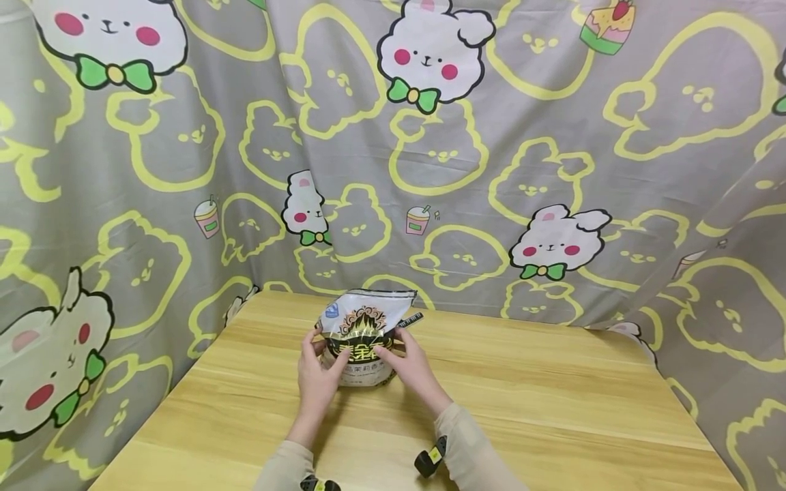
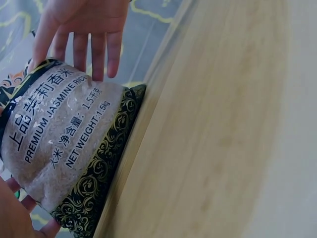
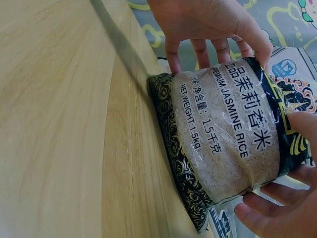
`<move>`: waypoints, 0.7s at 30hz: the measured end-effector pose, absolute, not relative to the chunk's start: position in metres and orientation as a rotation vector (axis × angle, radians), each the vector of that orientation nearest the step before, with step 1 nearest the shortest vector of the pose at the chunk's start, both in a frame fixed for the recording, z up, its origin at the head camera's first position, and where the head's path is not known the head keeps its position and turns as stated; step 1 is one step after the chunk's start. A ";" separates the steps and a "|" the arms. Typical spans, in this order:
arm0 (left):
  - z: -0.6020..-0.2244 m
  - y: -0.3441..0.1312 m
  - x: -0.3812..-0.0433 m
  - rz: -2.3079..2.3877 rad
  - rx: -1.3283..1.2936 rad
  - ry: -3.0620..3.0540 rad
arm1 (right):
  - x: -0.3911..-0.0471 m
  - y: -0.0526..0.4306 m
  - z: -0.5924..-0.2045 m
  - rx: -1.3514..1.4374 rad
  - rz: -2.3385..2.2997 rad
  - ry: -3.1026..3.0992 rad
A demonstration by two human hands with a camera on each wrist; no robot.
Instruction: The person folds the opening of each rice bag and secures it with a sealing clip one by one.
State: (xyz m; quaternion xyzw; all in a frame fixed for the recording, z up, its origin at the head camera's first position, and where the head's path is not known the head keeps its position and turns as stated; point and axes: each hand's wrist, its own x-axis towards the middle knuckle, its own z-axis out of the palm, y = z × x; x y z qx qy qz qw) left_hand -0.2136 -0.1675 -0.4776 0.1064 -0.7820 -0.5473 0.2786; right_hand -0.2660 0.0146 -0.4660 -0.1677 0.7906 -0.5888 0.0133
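Note:
A plastic bag of jasmine rice (image 1: pixel 362 372) stands on the table, its white upper part (image 1: pixel 368 303) leaning a little to the right. Grains show through its clear front, and a black patterned band (image 2: pixel 99 188) runs along its bottom. My left hand (image 1: pixel 319 375) grips the bag's left side, thumb on the front. From the other side my right hand (image 1: pixel 413 365) holds it, thumb also on the front and fingers around the side. The right wrist view shows the left hand (image 3: pixel 208 25) with its fingers along the bag's edge. Fingertips behind the bag are partly hidden.
The wooden table (image 1: pixel 552 395) spreads out around the bag. Just behind the bag's right side pokes a black-and-white patterned strip (image 1: pixel 411 319). A grey curtain (image 1: pixel 454 170) with cartoon prints hangs along the table's back and sides.

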 end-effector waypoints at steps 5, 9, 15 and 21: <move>-0.479 -0.161 -0.215 -1.462 0.271 -2.095 | -0.266 0.021 -0.468 -0.507 -1.822 2.482; -0.479 -0.156 -0.215 -1.463 0.268 -2.093 | -0.266 0.026 -0.470 -0.482 -1.822 2.484; -0.479 -0.149 -0.217 -1.477 0.270 -2.102 | -0.266 0.034 -0.469 -0.451 -1.823 2.488; -0.478 -0.142 -0.218 -1.487 0.250 -2.093 | -0.265 0.042 -0.469 -0.437 -1.825 2.495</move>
